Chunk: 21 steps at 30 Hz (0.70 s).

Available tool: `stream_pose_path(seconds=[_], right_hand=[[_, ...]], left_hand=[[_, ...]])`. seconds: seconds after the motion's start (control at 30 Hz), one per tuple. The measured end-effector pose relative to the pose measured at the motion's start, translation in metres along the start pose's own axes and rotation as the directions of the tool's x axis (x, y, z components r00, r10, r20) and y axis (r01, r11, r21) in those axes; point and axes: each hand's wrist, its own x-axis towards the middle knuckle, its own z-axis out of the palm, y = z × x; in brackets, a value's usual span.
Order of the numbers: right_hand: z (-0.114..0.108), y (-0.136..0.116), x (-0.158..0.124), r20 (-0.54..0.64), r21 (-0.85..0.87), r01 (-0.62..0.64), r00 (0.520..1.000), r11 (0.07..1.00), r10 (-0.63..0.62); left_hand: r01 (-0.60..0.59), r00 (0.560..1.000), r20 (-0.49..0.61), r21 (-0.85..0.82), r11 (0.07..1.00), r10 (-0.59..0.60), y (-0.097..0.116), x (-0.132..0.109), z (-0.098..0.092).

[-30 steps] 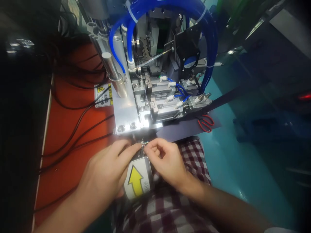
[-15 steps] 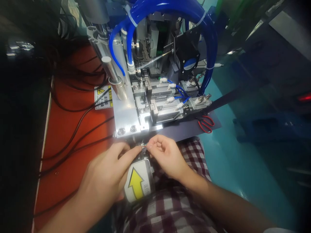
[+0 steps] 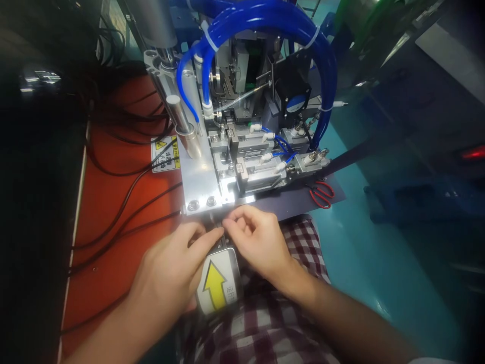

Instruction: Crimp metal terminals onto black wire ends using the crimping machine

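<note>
Where the plate (image 3: 199, 179) ends, left hand (image 3: 170, 275) and right hand (image 3: 259, 245) meet, fingertips pinched shut over the track (image 3: 221, 241) above the arrow label (image 3: 217, 285), apparently steadying fine work; any part held is hidden.

A factory workstation: a pneumatic assembly machine (image 3: 242, 146) with blue air hoses (image 3: 265, 15) on an orange bench (image 3: 109, 202).

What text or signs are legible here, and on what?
Arrow plate: yellow arrow pointing toward the machine; characters beside it too blurred to read.
Warning sticker on the red table: yellow triangle, characters too blurred.
Fan label: blue, unreadable.
No text can be quoted.
</note>
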Motion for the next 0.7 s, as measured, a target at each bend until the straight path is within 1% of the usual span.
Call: stream_pose_path(seconds=[0.1, 0.13, 0.17, 0.2, 0.23, 0.3, 0.4, 0.43, 0.5, 0.57, 0.6, 0.63, 0.7], right_hand=[[0.001, 0.004, -0.002, -0.059, -0.099, 0.178, 0.981, 0.979, -0.184], [0.000, 0.005, -0.003, -0.060, -0.112, 0.209, 0.974, 0.971, -0.217], [-0.002, 0.006, -0.003, -0.051, -0.087, 0.198, 0.978, 0.976, -0.203], [-0.003, 0.006, -0.003, -0.038, -0.025, 0.144, 0.989, 0.989, -0.145], [-0.004, 0.007, -0.003, -0.017, 0.064, 0.061, 0.998, 0.996, -0.060], [-0.005, 0.008, 0.000, 0.053, 0.255, -0.126, 0.992, 0.959, 0.116], [-0.003, 0.008, 0.006, 0.181, 0.442, -0.344, 0.939, 0.828, 0.293], [-0.002, 0.009, 0.008, 0.232, 0.478, -0.404, 0.915, 0.780, 0.331], [-0.002, 0.013, 0.010, 0.323, 0.516, -0.489, 0.871, 0.703, 0.369], [-0.003, 0.018, 0.010, 0.388, 0.508, -0.524, 0.848, 0.684, 0.361], [-0.004, 0.021, 0.009, 0.400, 0.495, -0.516, 0.850, 0.699, 0.344], [-0.004, 0.023, 0.008, 0.394, 0.483, -0.489, 0.862, 0.727, 0.318], [-0.003, 0.025, 0.005, 0.343, 0.458, -0.394, 0.905, 0.797, 0.250]], left_hand=[[0.004, 0.999, 0.035, -0.004, 1.000, -0.004, -0.002, -0.002, 0.000], [0.009, 0.999, 0.048, -0.010, 1.000, -0.009, -0.002, -0.003, 0.001], [0.015, 0.998, 0.065, -0.018, 1.000, -0.014, -0.002, -0.004, 0.001], [0.021, 0.997, 0.073, -0.025, 0.999, -0.019, -0.002, -0.004, 0.001], [0.028, 0.997, 0.077, -0.032, 0.999, -0.025, -0.001, -0.004, 0.001], [0.040, 0.996, 0.078, -0.046, 0.998, -0.037, 0.001, -0.004, 0.000], [0.064, 0.996, 0.062, -0.050, 0.997, -0.061, 0.005, -0.003, -0.001], [0.070, 0.996, 0.056, -0.046, 0.997, -0.067, 0.006, -0.003, -0.002], [0.072, 0.996, 0.052, -0.044, 0.996, -0.070, 0.006, -0.003, -0.002], [0.075, 0.996, 0.058, -0.052, 0.996, -0.072, 0.005, -0.003, -0.001], [0.076, 0.995, 0.062, -0.054, 0.996, -0.073, 0.003, -0.004, -0.001], [0.070, 0.996, 0.066, -0.054, 0.996, -0.066, 0.002, -0.004, 0.000], [0.039, 0.997, 0.071, -0.046, 0.998, -0.036, -0.001, -0.005, 0.001]])
